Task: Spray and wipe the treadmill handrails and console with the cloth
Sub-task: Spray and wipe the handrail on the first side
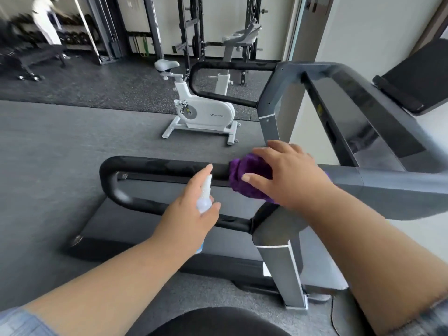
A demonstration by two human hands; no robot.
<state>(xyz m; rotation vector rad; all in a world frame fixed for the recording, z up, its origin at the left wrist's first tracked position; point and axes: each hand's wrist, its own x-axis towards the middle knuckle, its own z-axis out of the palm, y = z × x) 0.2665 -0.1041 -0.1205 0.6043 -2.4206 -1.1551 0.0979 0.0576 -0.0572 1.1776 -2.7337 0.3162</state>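
Fingers [249, 177] of right hand [286, 173] clamped on purple cloth [247, 180], pressed over near handrail [155, 167] beside the upright. Left hand [191, 214] wrapped round spray bottle [204, 195], nozzle toward the rail. Best to wipe outward along the black grip with firm wrap-around contact, covering the underside too. Bottle's lower half hidden by palm; console [358, 122] blurred, far handrail [232, 66] untouched.

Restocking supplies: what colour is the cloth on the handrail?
Purple; the cloth shows clearly in the head view, under the right hand.
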